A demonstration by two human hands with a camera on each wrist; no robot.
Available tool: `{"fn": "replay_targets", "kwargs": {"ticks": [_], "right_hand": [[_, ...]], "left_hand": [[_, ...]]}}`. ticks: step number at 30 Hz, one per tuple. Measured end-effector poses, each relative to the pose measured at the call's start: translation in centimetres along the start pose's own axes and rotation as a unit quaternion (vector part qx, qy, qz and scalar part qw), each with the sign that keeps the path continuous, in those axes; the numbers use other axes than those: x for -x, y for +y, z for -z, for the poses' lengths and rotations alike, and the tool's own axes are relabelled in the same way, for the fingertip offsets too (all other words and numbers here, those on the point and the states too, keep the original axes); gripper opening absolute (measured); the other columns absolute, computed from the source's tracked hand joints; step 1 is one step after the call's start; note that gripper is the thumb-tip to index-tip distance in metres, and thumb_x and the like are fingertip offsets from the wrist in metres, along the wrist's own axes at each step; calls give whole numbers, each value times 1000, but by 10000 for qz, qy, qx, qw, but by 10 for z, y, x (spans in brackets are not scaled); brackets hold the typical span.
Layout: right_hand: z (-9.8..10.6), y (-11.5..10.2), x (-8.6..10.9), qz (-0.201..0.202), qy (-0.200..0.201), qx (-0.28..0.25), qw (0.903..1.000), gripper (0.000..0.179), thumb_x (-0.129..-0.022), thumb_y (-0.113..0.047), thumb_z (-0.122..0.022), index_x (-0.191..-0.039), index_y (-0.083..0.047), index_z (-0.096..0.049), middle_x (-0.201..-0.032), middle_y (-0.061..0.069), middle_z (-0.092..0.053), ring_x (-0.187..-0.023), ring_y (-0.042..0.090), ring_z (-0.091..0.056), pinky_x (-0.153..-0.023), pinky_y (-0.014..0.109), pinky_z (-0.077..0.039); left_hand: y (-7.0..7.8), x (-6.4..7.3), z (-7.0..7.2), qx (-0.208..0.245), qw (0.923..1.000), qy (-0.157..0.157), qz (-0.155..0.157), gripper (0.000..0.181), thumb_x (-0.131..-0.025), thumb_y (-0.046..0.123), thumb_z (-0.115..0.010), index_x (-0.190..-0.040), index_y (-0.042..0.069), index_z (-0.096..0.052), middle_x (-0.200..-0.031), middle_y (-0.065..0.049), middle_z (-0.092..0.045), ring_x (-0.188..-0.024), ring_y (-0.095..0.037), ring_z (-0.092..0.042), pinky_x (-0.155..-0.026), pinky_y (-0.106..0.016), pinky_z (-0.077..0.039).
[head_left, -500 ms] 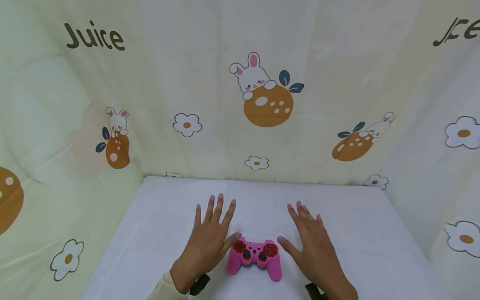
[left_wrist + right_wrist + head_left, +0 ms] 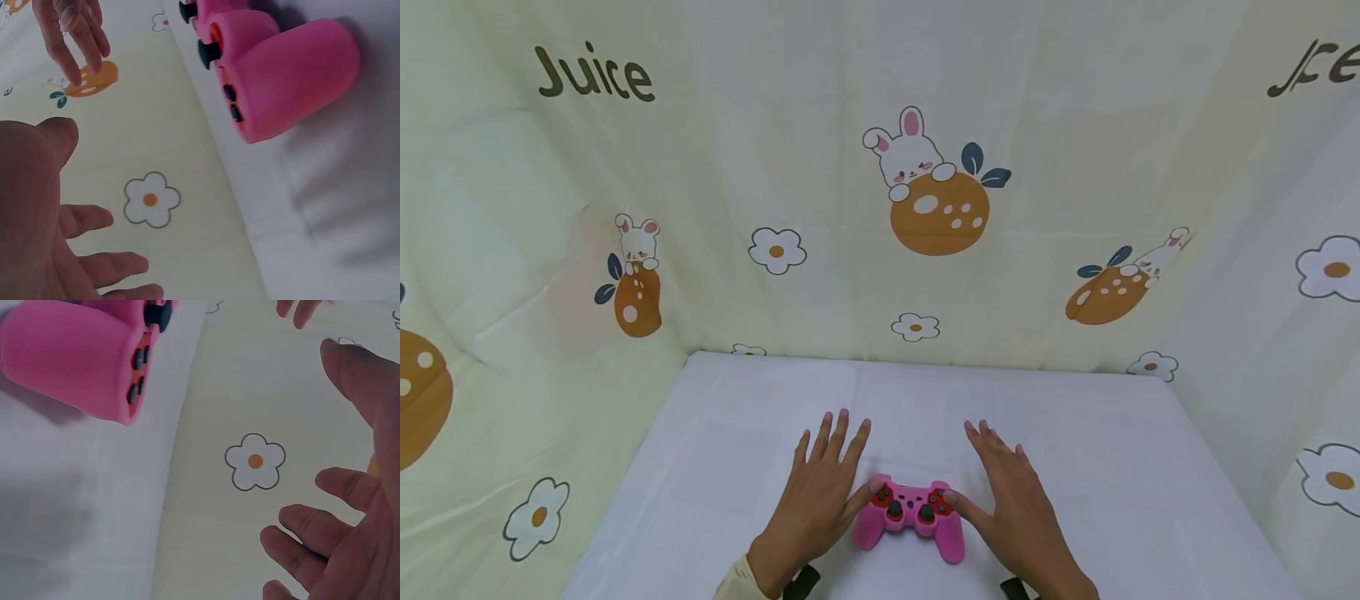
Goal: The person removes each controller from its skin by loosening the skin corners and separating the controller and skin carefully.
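A pink game controller point(image 2: 910, 515) with red button areas and two black thumbsticks lies on the white table. My left hand point(image 2: 817, 500) is held to its left with fingers spread, its thumb overlapping the controller's left edge in the head view. To the right, my right hand point(image 2: 1017, 517) has its fingers extended and its thumb over the right button area. Both wrist views show a gap between the hand and the controller point(image 2: 294, 81), so neither hand grips it. In the right wrist view, the controller's near grip point(image 2: 62, 356) stands apart from the fingers.
The white tabletop point(image 2: 745, 400) reaches back to a cream curtain point(image 2: 820, 167) printed with rabbits, oranges and flowers. More of this cloth hangs on the left and right sides. A dark strap point(image 2: 801, 582) shows at the left wrist.
Both hands have drawn slightly back toward the body and closer to the controller. The right hand has moved left, its thumb now overlapping the controller. The controller has stayed in place.
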State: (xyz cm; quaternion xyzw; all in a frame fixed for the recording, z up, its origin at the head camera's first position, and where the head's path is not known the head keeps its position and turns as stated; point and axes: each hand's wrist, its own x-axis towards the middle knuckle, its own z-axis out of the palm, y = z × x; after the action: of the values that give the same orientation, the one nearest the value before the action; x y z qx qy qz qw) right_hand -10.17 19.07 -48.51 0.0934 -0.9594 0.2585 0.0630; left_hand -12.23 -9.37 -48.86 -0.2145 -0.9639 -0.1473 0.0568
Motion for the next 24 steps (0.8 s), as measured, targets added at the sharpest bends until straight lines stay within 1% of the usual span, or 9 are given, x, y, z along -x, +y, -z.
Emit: {"fn": "replay_targets", "kwargs": {"ticks": [4, 7, 14, 17, 24], "right_hand": [[-9, 2, 1, 3, -23, -95, 10000, 101, -87, -42, -87, -168, -27, -30, -172, 6, -39, -159, 35, -36, -126, 68, -25], [-14, 4, 1, -17, -16, -153, 9999, 101, -86, -42, -88, -168, -27, -31, -171, 5, -39, -158, 34, -37, -126, 68, -25], [-23, 7, 1, -122, -117, -217, 9996, 99, -87, -47, -86, -168, -28, -31, -172, 4, -39, -158, 33, -38, -127, 65, -24], [-27, 7, 1, -163, -172, -222, 9995, 99, -87, -50, -85, -168, -27, -32, -171, 4, -40, -158, 33, -38, -127, 65, -24], [-34, 9, 1, -188, -266, -285, 9991, 99, -87, -48, -86, -168, -28, -32, -171, 3, -40, -158, 32, -38, -128, 63, -24]], "left_hand": [[-5, 3, -9, -38, 9998, 147, -89, 76, -106, 53, -56, -168, 15, -31, -172, -21, -32, -160, -44, -30, -122, -69, -30], [-7, 5, -15, -15, 9997, 219, -129, 76, -106, 52, -58, -167, 15, -33, -171, -20, -35, -158, -43, -34, -121, -68, -33], [-11, 9, -30, 119, 9997, 187, -83, 76, -106, 57, -54, -166, 16, -35, -170, -18, -39, -157, -42, -37, -121, -65, -35], [-12, 11, -34, 184, 9995, 238, -115, 75, -105, 55, -58, -165, 15, -37, -168, -19, -42, -155, -42, -40, -120, -63, -38], [-14, 14, -44, 300, 9990, 326, -106, 77, -100, 50, -68, -163, 16, -42, -164, -18, -48, -151, -40, -45, -115, -59, -43]]}}
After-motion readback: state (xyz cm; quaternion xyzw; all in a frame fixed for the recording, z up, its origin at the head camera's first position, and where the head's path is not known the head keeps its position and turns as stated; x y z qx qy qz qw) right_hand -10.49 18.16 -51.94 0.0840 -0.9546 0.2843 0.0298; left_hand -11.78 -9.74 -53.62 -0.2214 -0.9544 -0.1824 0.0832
